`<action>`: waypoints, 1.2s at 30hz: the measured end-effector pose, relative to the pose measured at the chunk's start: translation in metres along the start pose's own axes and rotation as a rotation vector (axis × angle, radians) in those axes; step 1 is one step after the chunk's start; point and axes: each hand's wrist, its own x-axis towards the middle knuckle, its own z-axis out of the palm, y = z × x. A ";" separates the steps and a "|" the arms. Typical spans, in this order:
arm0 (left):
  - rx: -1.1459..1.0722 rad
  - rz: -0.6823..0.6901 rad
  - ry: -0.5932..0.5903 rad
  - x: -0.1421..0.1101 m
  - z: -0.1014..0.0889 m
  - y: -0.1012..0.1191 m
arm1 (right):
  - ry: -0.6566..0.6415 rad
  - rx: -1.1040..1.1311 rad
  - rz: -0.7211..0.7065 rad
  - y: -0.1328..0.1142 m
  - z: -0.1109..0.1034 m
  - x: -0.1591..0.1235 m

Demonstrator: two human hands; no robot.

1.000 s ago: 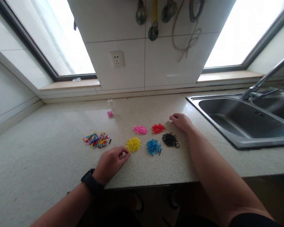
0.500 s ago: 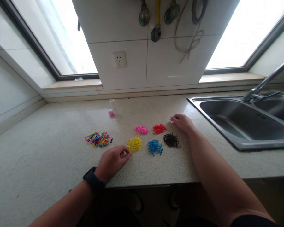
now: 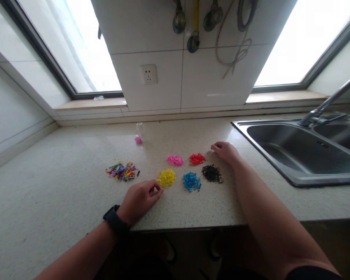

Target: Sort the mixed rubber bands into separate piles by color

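Note:
My left hand (image 3: 142,199), with a dark watch on its wrist, rests at the near left edge of a yellow pile of small rubber bands (image 3: 166,178). Its thumb and forefinger are pinched together; whatever is between them cannot be made out. My right hand (image 3: 225,151) lies on the counter, right of the red rubber bands (image 3: 197,159) and behind the black rubber bands (image 3: 212,173). Its fingers are closed too, their contents hidden. Blue rubber bands (image 3: 191,181) and pink rubber bands (image 3: 175,160) form separate piles. A mixed-colour pile of rubber bands (image 3: 121,171) lies left.
A clear container (image 3: 139,130) with something pink at its near end is on the speckled counter (image 3: 61,175) toward the back. To the right is a steel double sink (image 3: 294,151) with a faucet (image 3: 315,114). A socket (image 3: 149,74) is on the tiled wall.
The whole view has shifted slightly, so everything appears a little farther right. Both hands keep nearly the same places beside the piles, which look unchanged.

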 end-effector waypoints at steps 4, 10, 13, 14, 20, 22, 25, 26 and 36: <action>-0.045 0.242 -0.180 -0.004 -0.005 -0.005 | -0.004 0.011 -0.008 0.000 -0.001 -0.002; 0.000 0.422 -0.224 -0.008 -0.006 -0.007 | -0.018 0.053 -0.006 0.003 0.000 -0.001; 0.003 0.441 -0.213 -0.008 -0.007 -0.005 | -0.031 0.171 -0.016 0.000 -0.001 -0.003; 0.005 0.447 -0.213 -0.008 -0.007 -0.004 | -0.033 0.225 -0.023 -0.004 -0.002 -0.005; 0.064 0.501 -0.227 -0.010 -0.009 -0.003 | -0.125 0.403 -0.292 -0.076 -0.018 -0.027; 0.084 0.548 -0.238 -0.011 -0.008 -0.004 | -0.201 0.357 -0.403 -0.113 -0.022 -0.036; 0.101 0.617 -0.240 -0.012 -0.005 -0.006 | -0.319 0.275 -0.597 -0.168 -0.020 -0.047; 0.108 0.629 -0.236 -0.012 -0.004 -0.006 | -0.353 0.241 -0.654 -0.183 -0.016 -0.049; 0.172 0.644 -0.207 -0.013 -0.004 -0.006 | -0.504 -0.214 -0.894 -0.272 0.054 -0.061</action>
